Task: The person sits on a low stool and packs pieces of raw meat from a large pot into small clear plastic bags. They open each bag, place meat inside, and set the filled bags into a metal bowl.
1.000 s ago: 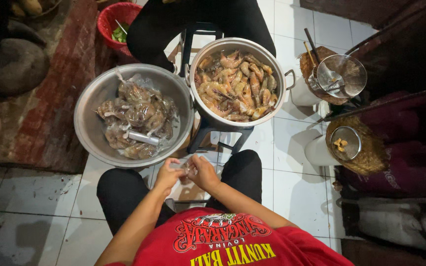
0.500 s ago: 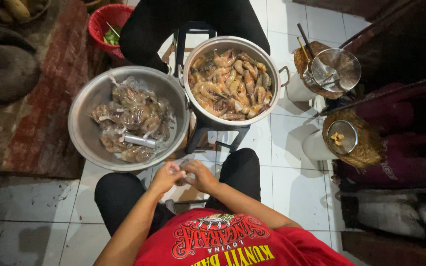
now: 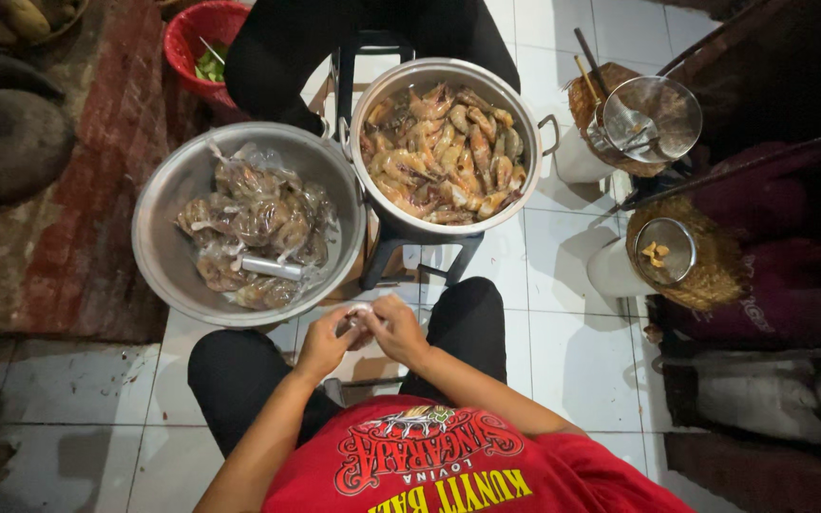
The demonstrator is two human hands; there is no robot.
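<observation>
Floor: white tiles (image 3: 582,351), stained in places; worn red mat (image 3: 97,190) at left.
Left hand: left hand (image 3: 327,344) raised between the knees, fingers curled inward, pinching a small pale item (image 3: 357,323); what the item is, too small to tell.
Right hand: right hand (image 3: 397,329) just beside the left, fingertips touching the same pale item, fingers bent and closed around it.
Item position: held in both hands, above the floor, just in front of the steel basin's near rim.
Steel basin: wide steel basin (image 3: 168,237) on the floor, holding clear plastic bags (image 3: 254,223) of brownish contents.
Pot: large steel pot (image 3: 525,142) on a dark stool (image 3: 401,249), full of whole orange prawns (image 3: 441,157).
Right side: metal strainer (image 3: 662,114) and a smaller sieve (image 3: 665,249) resting on white containers.
Far side: another person's dark-trousered legs (image 3: 277,57); red basket (image 3: 192,33) with greens.
</observation>
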